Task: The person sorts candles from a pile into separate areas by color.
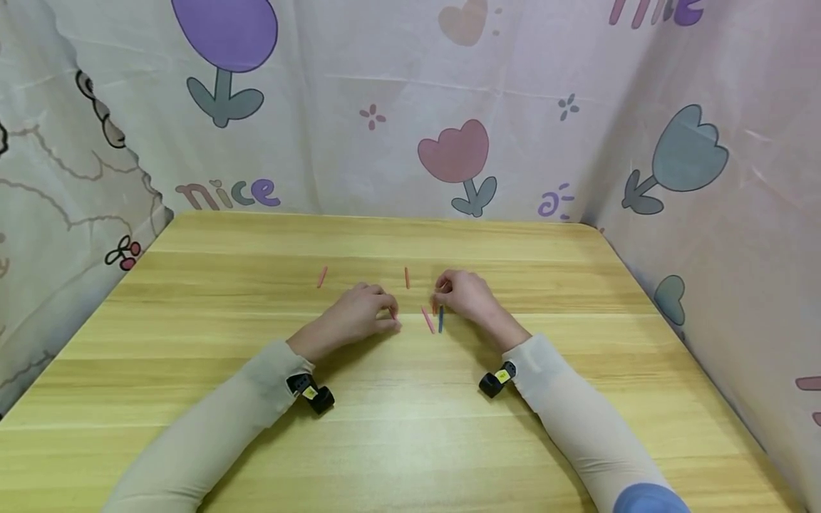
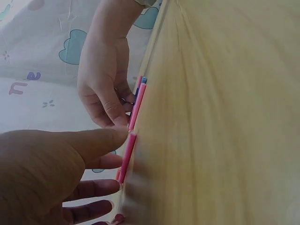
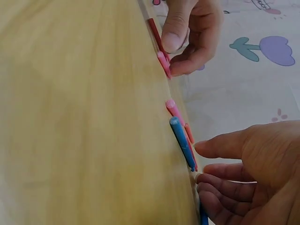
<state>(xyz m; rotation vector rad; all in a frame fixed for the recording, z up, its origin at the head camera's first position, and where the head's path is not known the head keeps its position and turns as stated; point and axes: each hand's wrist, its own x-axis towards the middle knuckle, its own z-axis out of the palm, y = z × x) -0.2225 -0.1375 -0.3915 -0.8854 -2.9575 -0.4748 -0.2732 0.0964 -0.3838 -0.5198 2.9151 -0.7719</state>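
My left hand (image 1: 362, 313) is low over the table, its thumb and index finger at the two ends of a short pink stick (image 2: 127, 159). Across from it, my right hand (image 1: 468, 293) bends down over a small group of sticks. Thumb and fingers there stand a little apart, with the thumb tip beside an orange-red stick (image 1: 435, 306). In front of that one lie a blue stick (image 3: 182, 140) and a second pink stick (image 1: 427, 320). Below the right fingers, another blue stick (image 3: 203, 214) shows partly in the right wrist view.
Farther back on the wooden table (image 1: 398, 427) lie a red-orange stick (image 1: 407, 278) and, to the left, a pinkish-red stick (image 1: 322, 277). A patterned cloth (image 1: 321, 142) hangs behind the table and along both sides. Each sleeve carries a small black wrist camera (image 1: 492, 385).
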